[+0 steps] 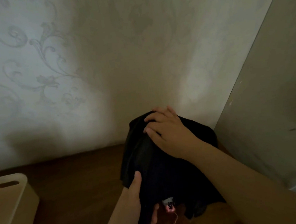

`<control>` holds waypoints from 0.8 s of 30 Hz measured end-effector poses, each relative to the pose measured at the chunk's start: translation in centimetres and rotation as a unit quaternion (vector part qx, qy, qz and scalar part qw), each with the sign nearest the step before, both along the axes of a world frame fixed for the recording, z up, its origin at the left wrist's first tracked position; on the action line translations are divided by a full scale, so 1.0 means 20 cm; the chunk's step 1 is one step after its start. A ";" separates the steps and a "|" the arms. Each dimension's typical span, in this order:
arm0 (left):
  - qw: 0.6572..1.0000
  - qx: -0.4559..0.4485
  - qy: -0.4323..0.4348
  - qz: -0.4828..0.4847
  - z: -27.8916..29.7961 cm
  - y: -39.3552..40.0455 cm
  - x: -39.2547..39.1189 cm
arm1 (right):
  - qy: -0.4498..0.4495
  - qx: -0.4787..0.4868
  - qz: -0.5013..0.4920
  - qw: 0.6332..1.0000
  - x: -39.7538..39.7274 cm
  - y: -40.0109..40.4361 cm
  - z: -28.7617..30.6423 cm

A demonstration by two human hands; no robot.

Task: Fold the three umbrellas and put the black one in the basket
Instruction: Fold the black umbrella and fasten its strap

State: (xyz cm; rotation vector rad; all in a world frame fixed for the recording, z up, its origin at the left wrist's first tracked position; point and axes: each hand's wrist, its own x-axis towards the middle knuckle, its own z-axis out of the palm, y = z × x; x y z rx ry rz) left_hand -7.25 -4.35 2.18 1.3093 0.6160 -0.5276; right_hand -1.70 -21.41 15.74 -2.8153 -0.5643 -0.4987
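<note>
My right hand (169, 133) lies across the top of the black umbrella (156, 163), fingers curled over the bunched canopy and gripping the cloth near its upper end, with the fingertips (148, 119) pressing into the fabric close to the wall. My left hand (134, 198) holds the same umbrella lower down: the thumb runs up along the left side of the canopy and the other fingers wrap underneath, so one of them shows again below the cloth near the handle. So both hands are closed around the umbrella, one high and one low.

The umbrella itself stands roughly upright and leans a little away from me, its dark cloth gathered into loose folds but hanging wide at the bottom edge. At its lower end I can make out a small pale and reddish handle part (169, 205) with a thin cord (175, 218) trailing from it; the detail is too dim to read further.

The umbrella is held over a brown wooden surface (70, 187). Well apart to the left, at the frame edge, sits the pale basket (11, 200) with an oval handle slot in its rim. Behind everything is wallpaper (44, 66) with a floral scroll pattern, and a plain panel (265, 103) rises on the right
</note>
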 end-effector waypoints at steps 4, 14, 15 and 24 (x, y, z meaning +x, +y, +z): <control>0.990 -0.024 -0.101 -0.096 -0.09 -0.04 0.00 | 0.002 0.100 -0.168 0.981 -0.09 0.04 -0.02; 0.966 0.114 -0.172 -0.154 0.26 -0.11 -0.05 | 0.286 0.474 -0.277 0.785 -0.12 0.07 -0.10; 0.962 0.128 -0.169 -0.171 0.27 -0.11 -0.06 | 0.290 0.502 -0.273 0.767 -0.10 0.06 -0.11; 0.945 0.180 -0.221 -0.159 0.30 -0.12 -0.05 | 0.219 0.742 -0.211 0.598 -0.04 0.10 -0.15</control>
